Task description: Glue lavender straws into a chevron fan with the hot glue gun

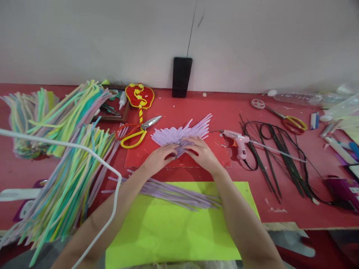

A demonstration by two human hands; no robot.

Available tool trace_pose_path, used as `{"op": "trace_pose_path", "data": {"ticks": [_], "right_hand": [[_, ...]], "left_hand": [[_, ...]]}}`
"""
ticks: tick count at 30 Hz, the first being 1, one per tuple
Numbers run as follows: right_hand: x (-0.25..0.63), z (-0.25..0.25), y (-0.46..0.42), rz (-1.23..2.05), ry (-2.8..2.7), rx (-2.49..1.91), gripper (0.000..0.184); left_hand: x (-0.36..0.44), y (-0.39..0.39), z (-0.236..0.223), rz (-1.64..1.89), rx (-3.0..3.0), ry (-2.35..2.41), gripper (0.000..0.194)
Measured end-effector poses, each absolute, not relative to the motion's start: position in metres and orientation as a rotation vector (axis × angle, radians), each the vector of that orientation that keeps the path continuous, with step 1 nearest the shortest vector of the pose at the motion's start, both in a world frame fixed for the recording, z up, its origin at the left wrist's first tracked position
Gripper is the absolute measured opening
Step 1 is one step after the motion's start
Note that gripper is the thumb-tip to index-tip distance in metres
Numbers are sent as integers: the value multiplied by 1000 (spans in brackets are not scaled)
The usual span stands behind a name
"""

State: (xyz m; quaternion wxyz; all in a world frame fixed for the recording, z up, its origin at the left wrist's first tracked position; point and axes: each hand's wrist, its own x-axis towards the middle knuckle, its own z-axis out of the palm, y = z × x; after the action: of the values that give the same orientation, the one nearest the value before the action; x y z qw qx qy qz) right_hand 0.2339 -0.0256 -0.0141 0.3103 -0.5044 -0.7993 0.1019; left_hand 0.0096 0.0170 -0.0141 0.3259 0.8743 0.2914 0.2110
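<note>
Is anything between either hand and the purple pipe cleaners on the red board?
Nothing visible: left hand and right hand touch the pipe cleaners; a white cable visually crosses the left forearm, not either hand.

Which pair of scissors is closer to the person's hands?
The scissors up and left of the left hand; the other pair lies far right, past the pink glue gun.

The left hand (162, 156) and right hand (201, 152) touch a lilac pipe-cleaner fan (175, 135); around it are scissors (144, 126) at nine o'clock, a smartphone (181, 77) at twelve, a hot-glue gun (240, 142) at three, loose lilac pipe cleaners (179, 194) at six.
</note>
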Motion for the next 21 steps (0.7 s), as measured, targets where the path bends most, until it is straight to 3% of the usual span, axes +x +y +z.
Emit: {"op": "trace_pose_path", "data": {"ticks": [21], "right_hand": [[234, -13, -26, 227, -2149, -1386, 19]], "left_hand": [[10, 16, -13, 568, 2286, 756, 8]]}}
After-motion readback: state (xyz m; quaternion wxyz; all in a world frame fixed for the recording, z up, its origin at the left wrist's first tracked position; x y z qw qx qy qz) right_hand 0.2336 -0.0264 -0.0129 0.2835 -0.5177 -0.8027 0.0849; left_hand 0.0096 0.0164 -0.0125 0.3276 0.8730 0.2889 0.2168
